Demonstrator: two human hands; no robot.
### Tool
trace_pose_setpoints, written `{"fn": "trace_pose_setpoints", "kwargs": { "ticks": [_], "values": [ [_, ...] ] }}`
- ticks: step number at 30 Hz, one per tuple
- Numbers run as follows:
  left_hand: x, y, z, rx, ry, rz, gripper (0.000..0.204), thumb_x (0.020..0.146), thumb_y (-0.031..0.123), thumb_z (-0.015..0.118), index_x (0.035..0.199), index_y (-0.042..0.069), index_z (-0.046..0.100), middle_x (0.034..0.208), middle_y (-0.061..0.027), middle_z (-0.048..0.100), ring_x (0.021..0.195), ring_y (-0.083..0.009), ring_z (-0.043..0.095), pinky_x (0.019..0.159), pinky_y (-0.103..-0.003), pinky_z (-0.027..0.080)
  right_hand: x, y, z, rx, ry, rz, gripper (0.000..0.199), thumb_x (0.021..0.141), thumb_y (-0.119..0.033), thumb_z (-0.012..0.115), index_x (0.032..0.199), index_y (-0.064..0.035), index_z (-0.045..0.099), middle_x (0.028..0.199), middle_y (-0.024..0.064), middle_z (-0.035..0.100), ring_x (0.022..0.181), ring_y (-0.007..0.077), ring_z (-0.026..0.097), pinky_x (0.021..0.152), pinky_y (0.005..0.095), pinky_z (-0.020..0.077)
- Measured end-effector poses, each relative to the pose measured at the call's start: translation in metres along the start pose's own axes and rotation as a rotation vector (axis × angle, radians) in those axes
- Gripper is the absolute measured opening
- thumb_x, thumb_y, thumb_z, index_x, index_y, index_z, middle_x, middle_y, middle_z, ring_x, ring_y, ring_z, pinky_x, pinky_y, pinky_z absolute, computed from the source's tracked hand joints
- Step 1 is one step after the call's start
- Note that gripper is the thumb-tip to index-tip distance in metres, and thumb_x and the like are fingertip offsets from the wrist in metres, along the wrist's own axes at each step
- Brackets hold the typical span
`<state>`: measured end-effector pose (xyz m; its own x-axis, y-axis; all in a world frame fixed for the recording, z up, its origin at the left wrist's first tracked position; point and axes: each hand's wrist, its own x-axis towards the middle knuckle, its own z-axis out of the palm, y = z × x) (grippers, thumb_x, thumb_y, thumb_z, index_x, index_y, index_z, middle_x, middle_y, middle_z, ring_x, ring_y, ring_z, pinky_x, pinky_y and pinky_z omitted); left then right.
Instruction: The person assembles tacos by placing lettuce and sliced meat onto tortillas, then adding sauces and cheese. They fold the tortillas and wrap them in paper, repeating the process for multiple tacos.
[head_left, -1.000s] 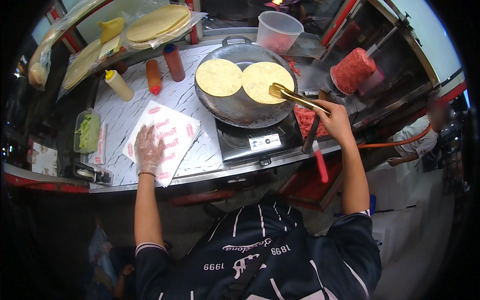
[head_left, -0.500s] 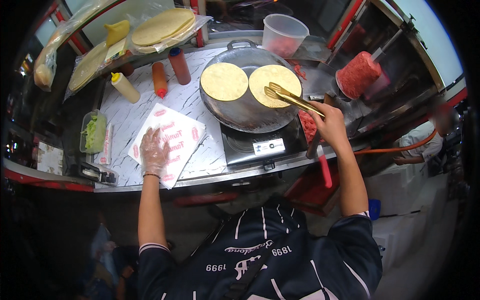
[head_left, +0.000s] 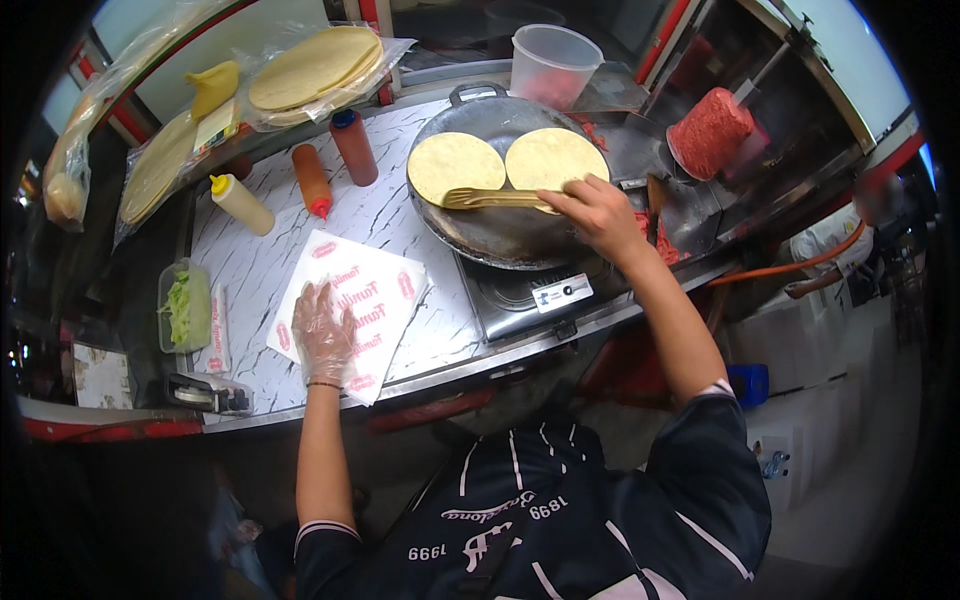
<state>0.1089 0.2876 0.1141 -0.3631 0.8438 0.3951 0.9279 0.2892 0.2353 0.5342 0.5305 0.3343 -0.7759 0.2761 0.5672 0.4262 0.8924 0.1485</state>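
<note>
Two round yellow tortillas (head_left: 456,166) (head_left: 558,157) lie side by side in a wide dark pan (head_left: 500,230) on a burner. My right hand (head_left: 596,212) grips golden tongs (head_left: 490,198), whose tips reach toward the left tortilla. My left hand (head_left: 323,332), in a clear plastic glove, rests flat with fingers apart on a white printed paper sheet (head_left: 375,290) on the marbled counter (head_left: 400,215).
Red (head_left: 354,146), orange (head_left: 312,180) and yellow (head_left: 240,203) squeeze bottles stand behind the paper. Stacked tortillas in plastic (head_left: 315,66) lie at the back. A tub of shredded lettuce (head_left: 184,308) sits left; a clear bucket (head_left: 553,62) and a block of minced meat (head_left: 709,132) are right.
My right hand has swung the tongs leftward from the right tortilla toward the left one. The gloved left hand stays on the paper sheet.
</note>
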Motion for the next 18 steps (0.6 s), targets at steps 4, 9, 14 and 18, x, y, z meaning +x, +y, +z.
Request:
{"fn": "trace_pose_setpoints", "kwargs": {
  "ticks": [4, 9, 14, 18],
  "values": [
    [0.0, -0.001, -0.004, -0.055, -0.039, -0.001, 0.067, 0.095, 0.035, 0.072, 0.154, 0.01, 0.054, 0.161, -0.0222, 0.048, 0.15, -0.0429, 0.041, 0.127, -0.054, 0.029, 0.044, 0.03, -0.012, 0.134, 0.121, 0.113, 0.038, 0.09, -0.009, 0.078, 0.128, -0.0166, 0.079, 0.094, 0.0097, 0.071, 0.083, 0.0278, 0.069, 0.073, 0.0384, 0.0559],
    [0.004, -0.004, -0.002, -0.075, -0.07, 0.032, 0.068, 0.095, 0.036, 0.071, 0.156, 0.011, 0.053, 0.162, -0.0232, 0.045, 0.152, -0.0444, 0.039, 0.129, -0.056, 0.026, 0.05, 0.037, -0.028, 0.345, 0.098, 0.436, 0.035, 0.096, -0.02, 0.079, 0.131, -0.0166, 0.078, 0.093, 0.0135, 0.071, 0.082, 0.0313, 0.071, 0.076, 0.0396, 0.055],
    [0.001, -0.006, 0.001, -0.087, -0.087, -0.01, 0.069, 0.096, 0.039, 0.07, 0.157, 0.011, 0.052, 0.163, -0.0236, 0.043, 0.152, -0.0474, 0.036, 0.129, -0.056, 0.026, 0.002, -0.029, -0.014, 0.359, -0.1, 0.544, 0.035, 0.097, -0.022, 0.077, 0.13, -0.0089, 0.077, 0.1, 0.0188, 0.076, 0.087, 0.035, 0.073, 0.081, 0.042, 0.0548],
    [0.002, -0.008, 0.002, -0.091, -0.087, 0.032, 0.069, 0.096, 0.039, 0.07, 0.156, 0.011, 0.053, 0.164, -0.0229, 0.043, 0.152, -0.0474, 0.036, 0.128, -0.057, 0.027, -0.018, -0.053, -0.014, 0.415, -0.103, 0.684, 0.034, 0.099, -0.022, 0.075, 0.128, -0.004, 0.076, 0.105, 0.0207, 0.077, 0.092, 0.0364, 0.074, 0.083, 0.042, 0.0559]
  ]
}}
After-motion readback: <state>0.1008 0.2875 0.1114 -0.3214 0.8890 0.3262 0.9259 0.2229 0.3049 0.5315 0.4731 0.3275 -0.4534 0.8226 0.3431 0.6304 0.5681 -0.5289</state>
